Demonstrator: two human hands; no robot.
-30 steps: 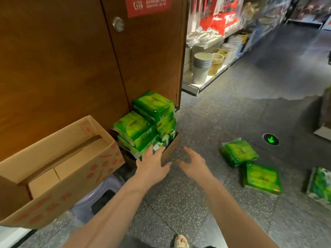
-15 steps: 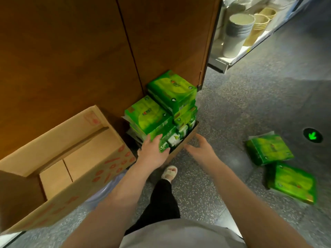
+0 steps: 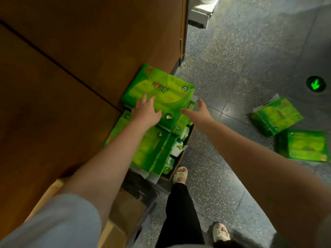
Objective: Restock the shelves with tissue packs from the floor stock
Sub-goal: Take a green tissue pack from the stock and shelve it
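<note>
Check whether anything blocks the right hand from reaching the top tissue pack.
Nothing visible does. The right hand is open beside the top tissue pack, at its right edge, with only open air between; the left hand rests on it.

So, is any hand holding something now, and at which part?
Nothing is gripped yet. The left hand rests with straight fingers on the near top face of the uppermost green plastic-wrapped tissue pack. The right hand is open beside its right edge.

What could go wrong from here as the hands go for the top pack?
1. The top pack sits askew on the stack; lifting it may topple packs below.
2. Left hand lies flat on it and right hand is still clear, so it may slip.
3. Two loose packs on the floor risk tripping.
</note>
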